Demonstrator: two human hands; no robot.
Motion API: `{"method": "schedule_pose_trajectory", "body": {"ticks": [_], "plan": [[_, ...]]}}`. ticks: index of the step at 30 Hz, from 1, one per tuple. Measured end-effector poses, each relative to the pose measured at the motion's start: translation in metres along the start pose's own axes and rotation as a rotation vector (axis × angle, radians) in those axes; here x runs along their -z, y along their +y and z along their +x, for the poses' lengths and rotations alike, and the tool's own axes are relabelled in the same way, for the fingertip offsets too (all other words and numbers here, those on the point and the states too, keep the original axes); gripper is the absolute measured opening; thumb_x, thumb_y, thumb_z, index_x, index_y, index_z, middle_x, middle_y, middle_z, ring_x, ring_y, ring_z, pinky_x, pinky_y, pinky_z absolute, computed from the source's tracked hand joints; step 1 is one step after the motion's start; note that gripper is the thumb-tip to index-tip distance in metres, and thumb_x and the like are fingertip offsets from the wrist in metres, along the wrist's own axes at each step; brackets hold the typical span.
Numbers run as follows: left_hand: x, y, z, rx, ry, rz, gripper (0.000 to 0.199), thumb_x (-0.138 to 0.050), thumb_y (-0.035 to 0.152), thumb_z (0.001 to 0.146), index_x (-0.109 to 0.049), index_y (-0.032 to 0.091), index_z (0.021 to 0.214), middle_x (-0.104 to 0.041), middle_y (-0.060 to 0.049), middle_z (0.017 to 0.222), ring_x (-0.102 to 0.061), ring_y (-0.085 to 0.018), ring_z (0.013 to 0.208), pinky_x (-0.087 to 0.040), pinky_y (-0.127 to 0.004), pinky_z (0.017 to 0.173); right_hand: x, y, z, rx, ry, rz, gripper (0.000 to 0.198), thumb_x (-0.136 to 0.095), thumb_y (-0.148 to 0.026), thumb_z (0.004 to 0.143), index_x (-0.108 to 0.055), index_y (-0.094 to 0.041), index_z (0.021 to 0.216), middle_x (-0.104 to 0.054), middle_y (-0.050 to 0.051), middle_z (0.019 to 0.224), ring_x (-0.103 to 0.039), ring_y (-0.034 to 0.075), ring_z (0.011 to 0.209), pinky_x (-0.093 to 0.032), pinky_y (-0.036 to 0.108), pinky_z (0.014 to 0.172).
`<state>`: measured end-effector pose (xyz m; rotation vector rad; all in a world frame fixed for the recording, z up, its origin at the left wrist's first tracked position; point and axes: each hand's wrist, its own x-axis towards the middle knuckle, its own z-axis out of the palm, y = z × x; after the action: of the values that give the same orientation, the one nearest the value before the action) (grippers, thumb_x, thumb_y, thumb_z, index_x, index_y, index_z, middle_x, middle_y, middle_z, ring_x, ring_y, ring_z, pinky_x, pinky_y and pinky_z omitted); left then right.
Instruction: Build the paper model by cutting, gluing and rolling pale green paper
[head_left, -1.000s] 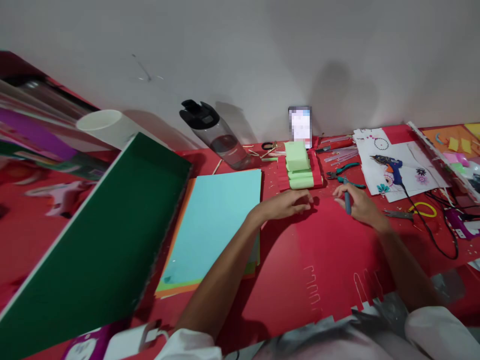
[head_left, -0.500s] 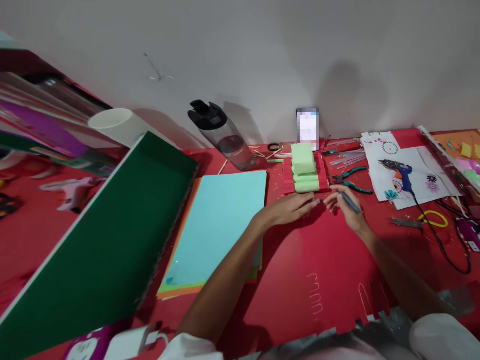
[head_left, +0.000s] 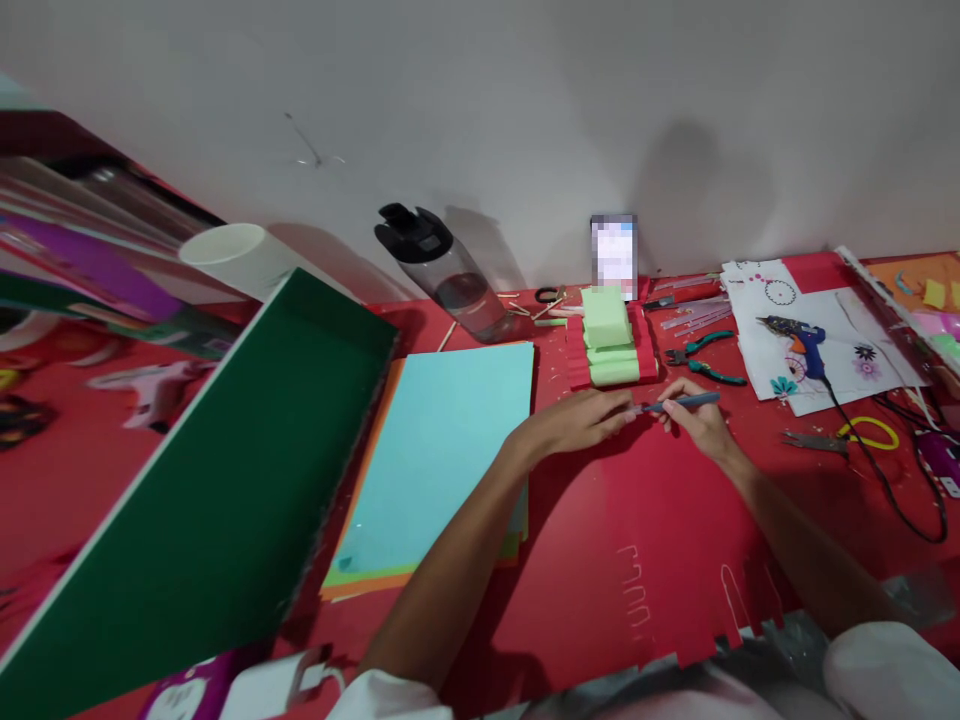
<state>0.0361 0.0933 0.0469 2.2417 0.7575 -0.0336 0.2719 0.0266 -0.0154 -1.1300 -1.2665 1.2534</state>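
Red paper (head_left: 675, 510) lies before the person, a red-and-green bundle (head_left: 609, 340) just beyond it at twelve o'clock; at the paper's one o'clock the right hand (head_left: 691, 420) grips a slate-blue pen (head_left: 701, 399), thumb and fingers closed about the barrel; at eleven the left hand (head_left: 589, 420) bends its fingers low, and whether they hold anything I can't tell; half a second ago the pen sloped back toward the right wrist, and now it lies nearly level, pointing to nine, by the left fingertips; both hands, I'd judge, now share one spot.
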Motion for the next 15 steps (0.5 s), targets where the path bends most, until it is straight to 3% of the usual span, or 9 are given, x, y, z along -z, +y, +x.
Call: {"method": "schedule_pose_trajectory", "body": {"ticks": [9,15], "plan": [[0.0,0.003,0.0,0.016,-0.049,0.009,0.04,-0.034,0.049,0.109,-0.063,0.02,0.104,-0.071,-0.006,0.086,-0.064,-0.021,0.075,-0.044,-0.032,0.067,-0.007,-0.009,-0.004,0.03,-0.046,-0.1,0.028,-0.077,-0.051,0.087,-0.069,-0.024,0.089,-0.072,0.001,0.076,-0.065,0.014,0.062,-0.051,0.026,0.054],[0.005,0.01,-0.002,-0.036,-0.053,0.01,0.039,-0.035,0.047,0.109,-0.062,0.02,0.1,-0.069,-0.003,0.08,-0.06,-0.019,0.069,-0.039,-0.031,0.064,-0.016,-0.005,-0.008,0.018,0.014,0.016,0.032,-0.078,-0.054,0.086,-0.07,-0.023,0.089,-0.073,0.001,0.073,-0.066,0.014,0.058,-0.055,0.029,0.057]]}}
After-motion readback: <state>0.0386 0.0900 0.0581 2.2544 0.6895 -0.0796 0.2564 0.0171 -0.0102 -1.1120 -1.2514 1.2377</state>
